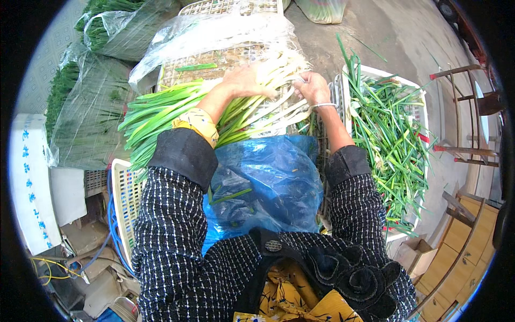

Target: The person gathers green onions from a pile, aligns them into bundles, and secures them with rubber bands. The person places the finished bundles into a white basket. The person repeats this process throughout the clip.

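Long green onions with white stems and rooty ends [169,108] lie across a pale plastic crate turned as a work surface [189,58]. My left hand [243,82] rests over the white stems of the bunch, its fingers partly hidden in glare, so its hold is unclear. At the right end of the bunch, my right hand [313,88] has its thumb and fingers pinched on a white onion stem near the roots. A blue plastic sheet [269,181] covers the lap, with a few loose green leaves on it.
At the right stands a white crate heaped with green leaf scraps [386,153]. Clear plastic bags of greens [94,116] are at the left, above a white box bearing writing [34,177]. A cream basket [124,201] sits by my left sleeve. Wooden-legged chairs [462,112] stand far right.
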